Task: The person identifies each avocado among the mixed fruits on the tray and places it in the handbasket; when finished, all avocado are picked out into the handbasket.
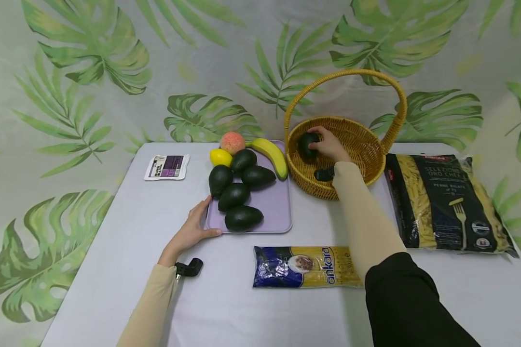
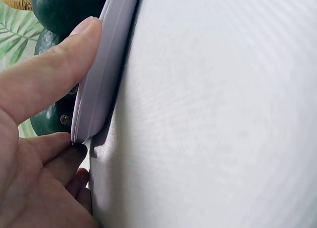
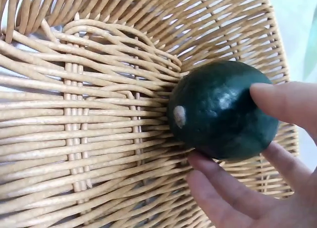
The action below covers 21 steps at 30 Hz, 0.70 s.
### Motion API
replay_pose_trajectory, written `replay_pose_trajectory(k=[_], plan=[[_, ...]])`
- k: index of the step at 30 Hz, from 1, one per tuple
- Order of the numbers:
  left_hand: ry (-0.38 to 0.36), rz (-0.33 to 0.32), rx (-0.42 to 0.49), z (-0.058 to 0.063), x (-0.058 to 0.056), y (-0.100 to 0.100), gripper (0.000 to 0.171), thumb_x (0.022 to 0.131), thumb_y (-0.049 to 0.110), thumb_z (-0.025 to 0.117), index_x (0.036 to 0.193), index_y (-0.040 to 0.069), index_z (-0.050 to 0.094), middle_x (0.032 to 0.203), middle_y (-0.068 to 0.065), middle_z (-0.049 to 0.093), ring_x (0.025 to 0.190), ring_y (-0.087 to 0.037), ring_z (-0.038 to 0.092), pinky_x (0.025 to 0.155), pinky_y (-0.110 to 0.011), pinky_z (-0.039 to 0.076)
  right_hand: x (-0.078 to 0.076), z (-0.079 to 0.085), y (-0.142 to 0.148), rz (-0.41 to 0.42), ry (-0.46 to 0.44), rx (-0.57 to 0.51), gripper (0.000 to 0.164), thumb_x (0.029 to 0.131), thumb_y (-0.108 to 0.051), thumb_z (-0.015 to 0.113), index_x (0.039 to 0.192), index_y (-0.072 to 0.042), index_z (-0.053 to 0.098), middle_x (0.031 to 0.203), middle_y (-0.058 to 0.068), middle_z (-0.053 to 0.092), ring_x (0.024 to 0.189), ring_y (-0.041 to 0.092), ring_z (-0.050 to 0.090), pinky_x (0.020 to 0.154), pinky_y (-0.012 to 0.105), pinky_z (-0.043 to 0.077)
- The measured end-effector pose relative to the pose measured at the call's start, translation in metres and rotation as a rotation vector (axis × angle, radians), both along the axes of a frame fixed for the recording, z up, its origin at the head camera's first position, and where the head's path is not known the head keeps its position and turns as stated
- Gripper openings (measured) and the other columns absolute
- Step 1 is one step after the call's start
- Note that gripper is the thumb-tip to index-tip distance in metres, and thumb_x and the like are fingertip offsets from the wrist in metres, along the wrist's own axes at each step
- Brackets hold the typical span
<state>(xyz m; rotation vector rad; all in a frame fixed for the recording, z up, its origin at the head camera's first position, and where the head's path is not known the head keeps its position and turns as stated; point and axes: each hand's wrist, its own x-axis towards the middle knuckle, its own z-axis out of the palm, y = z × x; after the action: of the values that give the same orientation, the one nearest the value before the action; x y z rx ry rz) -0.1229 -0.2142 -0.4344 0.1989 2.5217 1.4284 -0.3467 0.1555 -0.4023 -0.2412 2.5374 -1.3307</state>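
Observation:
Inside the wicker basket, my right hand grips a dark green avocado between thumb and fingers. The avocado lies against the woven wall in the right wrist view. My left hand touches the near left corner of the lilac tray, thumb along its front rim and fingers at its left side. Several dark avocados lie on the tray, along with a yellow lemon, a peach and a banana. In the left wrist view the thumb rests on the tray's rim.
A yellow and blue pasta packet lies in front of the tray, partly under the right forearm in view. A large black penne bag lies right of the basket. A small white and purple packet sits at the back left. The basket's tall handle arches upward.

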Motion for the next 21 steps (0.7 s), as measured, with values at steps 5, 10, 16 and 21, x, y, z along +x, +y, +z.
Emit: replay_pose_trajectory(k=[5,10,16,21], plan=[[0.014,0.001,0.003,-0.02,-0.007,-0.006,0.094,0.08,0.005,0.074,0.151,-0.004,0.013,0.153,-0.03,0.008,0.139,-0.045,0.003,0.108,-0.063,0.005,0.002,0.006,0.003,0.015,0.016,0.046,0.05,0.096,-0.007,0.055,0.143,-0.007,0.038,0.149,0.023,0.029,0.13,0.042,0.033,0.101,0.056,0.031],[0.021,-0.001,-0.01,-0.04,-0.014,-0.013,0.098,0.08,0.012,0.077,0.153,0.004,0.013,0.155,-0.024,0.009,0.141,-0.04,0.003,0.109,-0.062,0.006,0.011,0.02,0.01,0.018,0.0,0.018,0.052,0.097,-0.011,0.054,0.145,-0.008,0.036,0.152,0.021,0.024,0.129,0.043,0.034,0.099,0.057,0.033],[0.029,-0.01,-0.007,-0.043,-0.015,-0.015,0.1,0.079,0.02,0.079,0.153,0.006,0.014,0.156,-0.023,0.008,0.141,-0.039,0.003,0.109,-0.062,0.006,0.022,0.034,0.026,0.064,-0.07,-0.178,0.054,0.099,-0.016,0.053,0.148,-0.007,0.031,0.15,0.021,0.025,0.119,0.045,0.044,0.096,0.056,0.039],[0.04,-0.009,-0.015,-0.042,-0.014,-0.017,0.1,0.079,0.02,0.079,0.153,0.005,0.014,0.156,-0.022,0.01,0.141,-0.039,0.003,0.11,-0.06,0.007,0.034,0.043,0.038,0.127,-0.109,-0.322,0.055,0.099,-0.021,0.053,0.147,-0.004,0.03,0.147,0.022,0.031,0.121,0.043,0.044,0.101,0.052,0.038]])
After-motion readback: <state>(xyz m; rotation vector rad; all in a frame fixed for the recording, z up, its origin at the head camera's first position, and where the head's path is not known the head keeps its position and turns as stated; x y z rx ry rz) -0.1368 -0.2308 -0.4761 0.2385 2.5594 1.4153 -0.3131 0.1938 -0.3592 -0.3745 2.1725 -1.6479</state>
